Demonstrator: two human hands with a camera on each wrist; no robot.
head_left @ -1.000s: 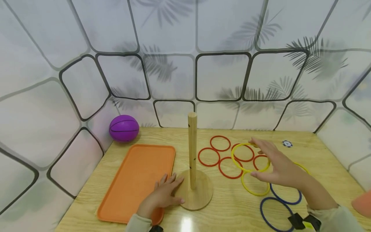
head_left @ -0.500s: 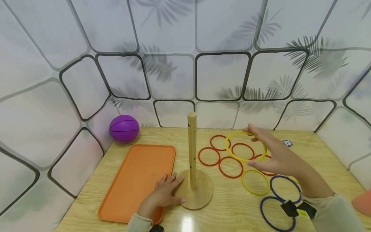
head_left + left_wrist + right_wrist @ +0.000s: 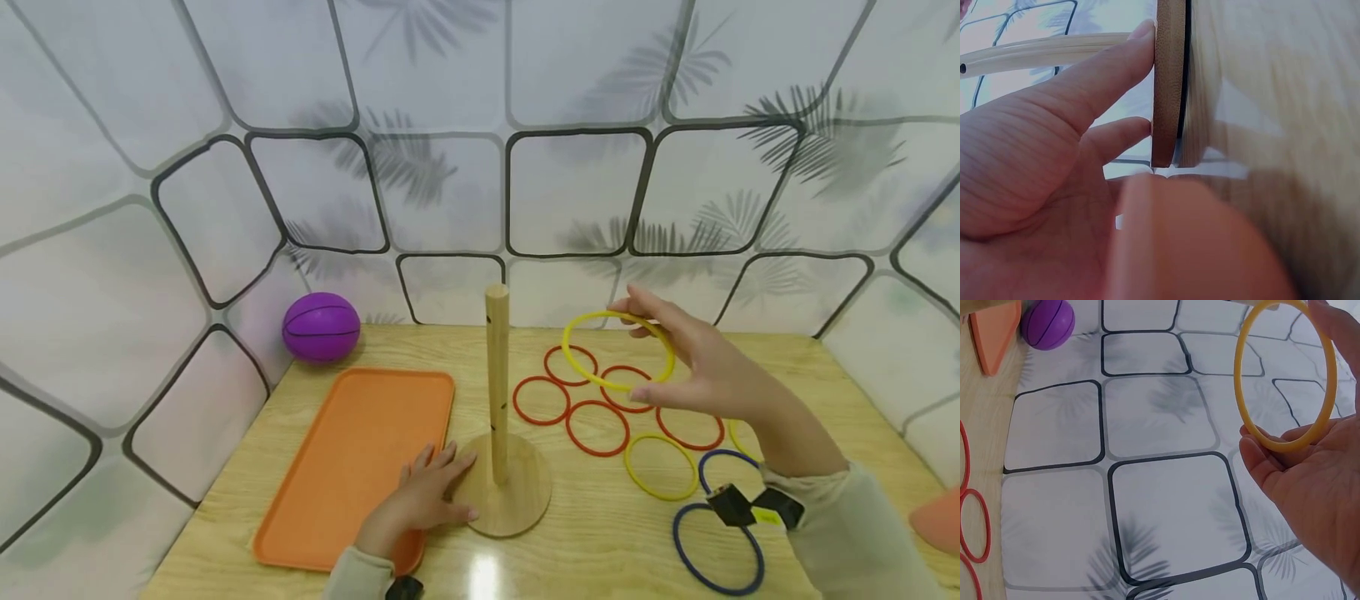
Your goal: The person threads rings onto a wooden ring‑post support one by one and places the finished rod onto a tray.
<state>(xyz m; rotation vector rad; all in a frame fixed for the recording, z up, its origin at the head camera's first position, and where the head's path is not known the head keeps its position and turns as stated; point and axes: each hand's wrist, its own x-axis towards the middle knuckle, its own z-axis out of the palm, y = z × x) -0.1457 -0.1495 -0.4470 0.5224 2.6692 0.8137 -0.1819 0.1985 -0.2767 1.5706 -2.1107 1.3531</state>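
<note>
A wooden stand has a tall upright pole (image 3: 498, 379) on a round base (image 3: 521, 504). My left hand (image 3: 420, 504) rests on the base's left side, thumb and fingertips touching its top face; the left wrist view shows the thumb (image 3: 1113, 69) extended against it. To the right of the pole, my right hand (image 3: 708, 367) holds a yellow ring (image 3: 566, 350) raised above the table, pinched between thumb and fingers. In the right wrist view that ring (image 3: 1239, 381) is tilted up against the wall, with fingertips at its lower edge.
Several red rings (image 3: 515, 400) lie behind and right of the stand. Another yellow ring (image 3: 662, 498) and blue rings (image 3: 677, 537) lie nearer. An orange tray (image 3: 375, 450) is at left, close to the base. A purple ball (image 3: 321, 327) sits at the back left; patterned walls (image 3: 577, 192) enclose the table.
My right hand has moved up and left with the yellow ring, away from the rings on the table and closer to the pole. My left hand has stayed on the base.
</note>
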